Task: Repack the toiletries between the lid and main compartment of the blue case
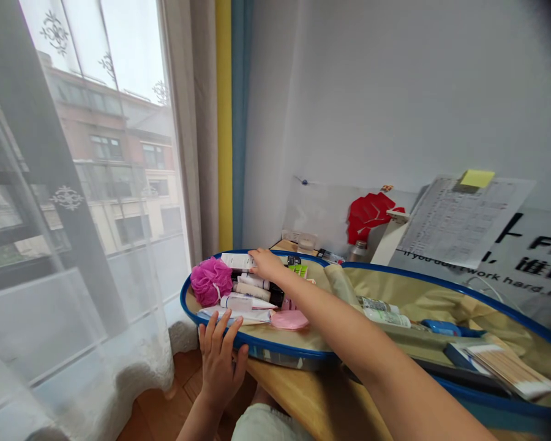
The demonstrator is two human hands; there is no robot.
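Observation:
An oval case with a blue rim (284,351) lies opened out, its left half filled with toiletries. My right hand (267,264) reaches across to the far side of that half, its fingers closed on the right end of a white box (237,261) with small print. My left hand (223,355) rests on the near rim, fingers spread and holding nothing. Around the box are a magenta bath puff (211,280), a white tube (245,302), a beige tube (256,291) with a black cap, a pink pouch (289,319) and a green packet (298,269).
In the case's right half lie bottles (386,316), a blue item (442,327) and a pack of cotton swabs (509,366). The case sits on a wooden table (298,401). Behind it are a glass jar (307,243) and papers (459,217). A sheer curtain (87,294) hangs left.

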